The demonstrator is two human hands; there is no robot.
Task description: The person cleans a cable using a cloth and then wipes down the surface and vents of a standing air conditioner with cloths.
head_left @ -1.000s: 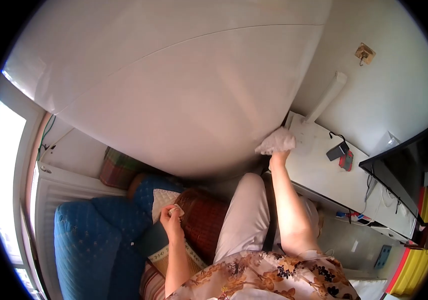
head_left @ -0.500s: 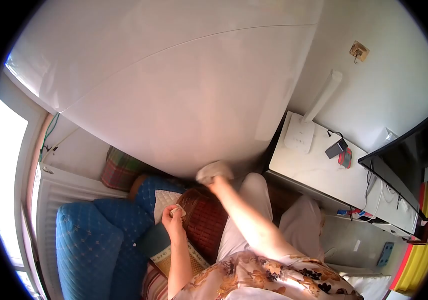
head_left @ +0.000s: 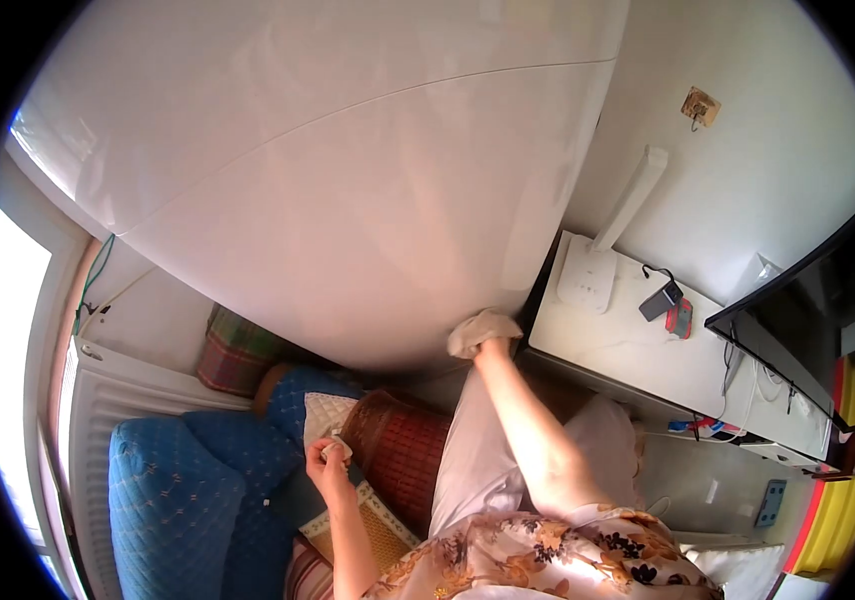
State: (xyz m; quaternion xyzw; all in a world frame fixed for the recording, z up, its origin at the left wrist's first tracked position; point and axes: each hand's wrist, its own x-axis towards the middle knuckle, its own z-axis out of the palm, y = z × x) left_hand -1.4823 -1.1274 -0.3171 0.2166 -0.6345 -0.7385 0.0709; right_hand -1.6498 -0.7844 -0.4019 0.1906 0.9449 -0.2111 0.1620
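My right hand (head_left: 492,347) presses a beige cloth (head_left: 480,328) to the lower right part of a large, glossy white panel (head_left: 368,220) that looks like a refrigerator door. The cloth covers most of the fingers. Lower and to the left, my left hand (head_left: 328,470) pinches a small, crumpled white piece (head_left: 339,449), perhaps cloth or tissue. That hand hovers over cushions beside my leg, apart from the panel.
A blue quilted sofa seat (head_left: 178,500) is at the left, by a radiator (head_left: 98,420). Near my knee lies a reddish-brown woven mat (head_left: 403,445). On the right, a white cabinet top (head_left: 598,340) carries a white lamp (head_left: 588,275), a black adapter (head_left: 661,300) and a screen (head_left: 808,290).
My right hand has slid the cloth to the right and slightly up along the panel. My left hand has shifted a little left and down, still pinching the white piece.
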